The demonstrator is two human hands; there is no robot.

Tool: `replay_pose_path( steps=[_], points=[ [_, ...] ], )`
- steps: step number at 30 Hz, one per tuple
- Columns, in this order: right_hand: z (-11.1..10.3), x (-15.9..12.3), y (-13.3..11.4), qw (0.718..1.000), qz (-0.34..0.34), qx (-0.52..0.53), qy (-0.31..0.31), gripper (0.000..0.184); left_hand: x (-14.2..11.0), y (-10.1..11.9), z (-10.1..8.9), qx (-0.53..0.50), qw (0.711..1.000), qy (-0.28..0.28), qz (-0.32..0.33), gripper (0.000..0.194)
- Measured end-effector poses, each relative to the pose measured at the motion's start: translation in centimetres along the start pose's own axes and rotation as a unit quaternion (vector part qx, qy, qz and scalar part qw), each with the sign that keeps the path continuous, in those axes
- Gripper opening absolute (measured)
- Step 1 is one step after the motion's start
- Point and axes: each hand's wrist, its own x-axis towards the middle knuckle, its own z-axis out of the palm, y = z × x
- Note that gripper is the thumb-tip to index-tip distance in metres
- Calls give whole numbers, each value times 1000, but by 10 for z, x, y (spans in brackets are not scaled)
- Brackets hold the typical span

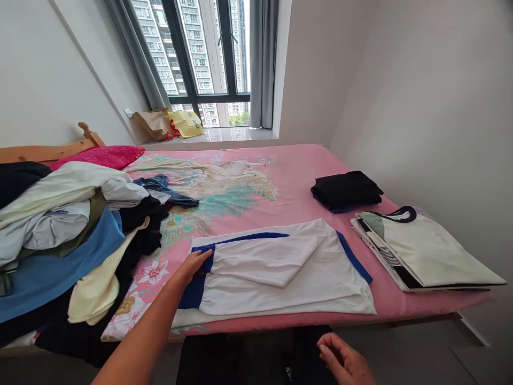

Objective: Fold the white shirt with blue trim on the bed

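A white long-sleeved shirt (256,291) with blue trim lies partly folded along the bed's near edge, its sleeves laid across the body. At its left end, my left hand (197,266) has its fingers closed on a blue cuff. My right hand (344,357) hovers low in front of the bed, apart from the shirt. Its fingers are loosely curled, and I see nothing in them.
A heap of loose clothes (92,230) covers the bed's left side, with jeans (170,190) at its edge. To the right lie folded black clothes (347,190) and a stack of folded shirts (436,251). Bags (184,124) sit on the windowsill.
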Motion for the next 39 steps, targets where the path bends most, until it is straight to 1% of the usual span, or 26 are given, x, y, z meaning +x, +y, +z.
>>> replay_pose_path(
  steps=[3,5,8,11,13,15,17,19,22,24,27,29,30,32,35,37,39],
  points=[
    [-20,30,-21,993,-65,-71,61,24,16,2,-3,-5,1000,-7,10,45],
    [-36,60,-32,983,-109,-104,108,22,24,6,-7,-14,1000,-16,24,48],
    [-60,116,-46,950,-179,-200,160,25,30,8,-11,-23,999,-25,33,50],
    [-80,170,-59,910,-227,-308,160,25,29,3,-10,-18,999,-27,20,49],
    [-89,198,-66,886,-230,-378,140,26,30,-3,-8,-15,1000,-26,10,47],
    [-94,220,-71,859,-205,-455,113,29,30,-7,-6,-15,1000,-25,4,45],
    [-95,234,-73,836,-166,-516,90,30,31,-11,-7,-16,999,-29,8,44],
    [-96,243,-72,825,-136,-544,77,29,30,-13,-8,-19,999,-41,19,43],
    [-98,249,-68,822,-115,-553,68,22,30,-16,-12,-19,998,-51,24,46],
    [-102,253,-66,821,-109,-557,68,20,32,-16,-15,-16,999,-41,22,49],
    [-106,260,-65,824,-114,-547,92,22,40,-16,-20,-11,999,-16,35,50],
    [-107,265,-64,833,-115,-531,104,23,47,-18,-25,0,999,7,42,50],
    [-106,268,-63,840,-112,-521,101,23,50,-20,-26,9,999,17,42,49],
    [-104,273,-60,857,-100,-499,83,24,53,-25,-29,30,998,28,39,46],
    [-103,279,-55,876,-76,-472,55,26,55,-32,-30,56,997,25,40,42],
    [-104,281,-53,878,-66,-471,49,26,55,-33,-31,71,996,24,46,40],
    [-105,282,-55,875,-73,-476,54,27,56,-32,-34,91,994,33,56,38]
  ],
)
